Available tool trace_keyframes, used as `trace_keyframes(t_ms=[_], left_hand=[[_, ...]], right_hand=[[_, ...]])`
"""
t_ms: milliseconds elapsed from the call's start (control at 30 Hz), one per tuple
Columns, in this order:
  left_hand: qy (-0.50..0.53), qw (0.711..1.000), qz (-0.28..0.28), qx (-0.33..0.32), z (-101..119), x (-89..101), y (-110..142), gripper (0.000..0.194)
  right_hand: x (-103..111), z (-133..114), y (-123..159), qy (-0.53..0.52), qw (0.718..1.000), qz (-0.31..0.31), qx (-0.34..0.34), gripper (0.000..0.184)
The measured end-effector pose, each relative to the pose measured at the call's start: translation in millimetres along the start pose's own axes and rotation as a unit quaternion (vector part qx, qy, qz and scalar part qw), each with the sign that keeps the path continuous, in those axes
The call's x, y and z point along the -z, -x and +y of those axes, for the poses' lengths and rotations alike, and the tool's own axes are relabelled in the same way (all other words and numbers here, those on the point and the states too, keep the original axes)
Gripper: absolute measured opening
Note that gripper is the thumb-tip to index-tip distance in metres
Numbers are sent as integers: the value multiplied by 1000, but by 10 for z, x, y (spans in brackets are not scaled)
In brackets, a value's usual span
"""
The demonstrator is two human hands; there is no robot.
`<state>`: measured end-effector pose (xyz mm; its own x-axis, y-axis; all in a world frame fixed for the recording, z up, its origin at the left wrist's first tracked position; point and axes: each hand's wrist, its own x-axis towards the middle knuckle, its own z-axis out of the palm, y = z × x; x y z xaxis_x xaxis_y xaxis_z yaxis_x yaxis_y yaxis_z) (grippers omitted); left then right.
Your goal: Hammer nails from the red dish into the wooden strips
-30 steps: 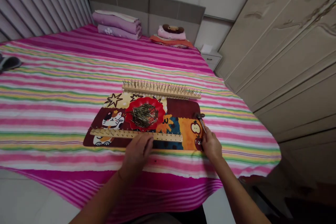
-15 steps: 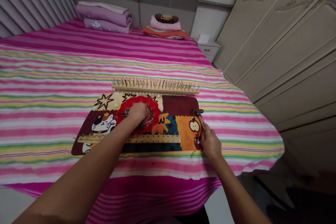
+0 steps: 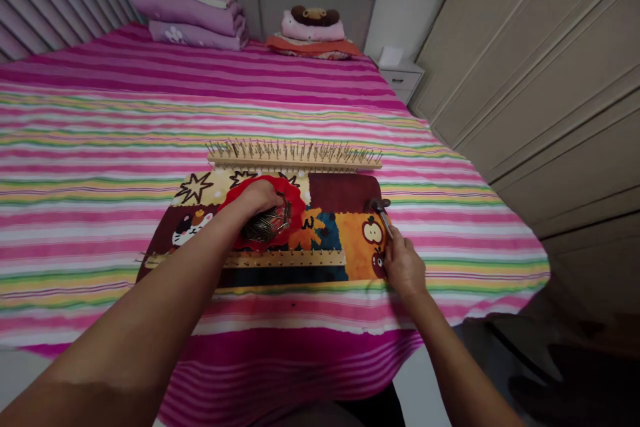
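Note:
My left hand (image 3: 263,197) reaches into a red bowl (image 3: 299,207) with a wavy rim, its fingers curled down at the far right inside. Loose nails (image 3: 263,228) fill the bowl; whether the fingers pinch one is hidden. My right hand (image 3: 404,263) grips the handle of a hammer (image 3: 381,213), whose dark head rests on the mat's right edge. Nearest me lies a wooden strip (image 3: 295,258) with nails along it, its left part partly behind my left forearm. Behind the bowl is a wooden strip (image 3: 295,163) bristling with upright nails.
The patterned mat (image 3: 345,193) lies on a bed with a striped cover (image 3: 450,227). Folded purple bedding (image 3: 195,20) and a small pink-and-orange pile (image 3: 313,40) sit by the headboard. A nightstand (image 3: 403,77) and wardrobe (image 3: 540,80) stand to the right.
My left hand has shifted slightly within the bowl, so more nails show below it. My right hand still holds the hammer in place. The view has tilted a little.

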<state>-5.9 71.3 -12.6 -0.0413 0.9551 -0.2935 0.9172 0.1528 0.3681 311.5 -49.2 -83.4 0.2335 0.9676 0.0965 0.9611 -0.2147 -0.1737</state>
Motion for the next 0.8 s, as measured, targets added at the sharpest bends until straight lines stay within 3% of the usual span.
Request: trace_keyframes(t_ms=[100,300,400,567,800], left_hand=[[69,998,-1,-2,-97,17,-9,18],[131,989,-70,-28,-218,76,21,12],[97,990,-92,-39,-254,77,38,16],[-20,995,-75,-55,-249,122,82,15],[-44,994,-55,-81,-296,178,101,5]], right_hand=[[17,-14,0,5,1000,-5,-1,43],[44,-43,3,12,1000,-9,-3,44],[54,-53,1,13,1000,-11,-5,44],[69,-62,-1,18,1000,-20,-6,46],[53,-52,-5,13,1000,-25,-8,47]])
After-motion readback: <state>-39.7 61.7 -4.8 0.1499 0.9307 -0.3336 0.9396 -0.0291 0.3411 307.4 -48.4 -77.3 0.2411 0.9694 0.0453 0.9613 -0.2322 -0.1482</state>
